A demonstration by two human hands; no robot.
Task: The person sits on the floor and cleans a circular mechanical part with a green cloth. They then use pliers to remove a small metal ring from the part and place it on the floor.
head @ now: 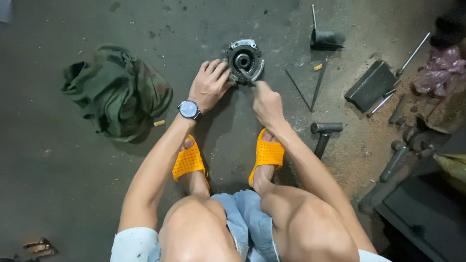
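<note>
On the dark concrete floor (57, 202), a green camouflage cloth (117, 92) is lying well left of the round metal hub (243, 59). The hub is being steadied flat by the left hand (210, 84), fingers spread against its rim. A slim tool (247, 75) is being gripped by the closed right hand (266, 102), its tip at the hub's face. Judging by this, work is under way, unfinished. A hammer (324, 134) is lying right of the hub.

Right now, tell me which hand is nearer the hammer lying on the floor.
Right. The right hand works a thin tool at the round metal part, just up-left of the hammer. The left hand rests on the part's far side.
</note>
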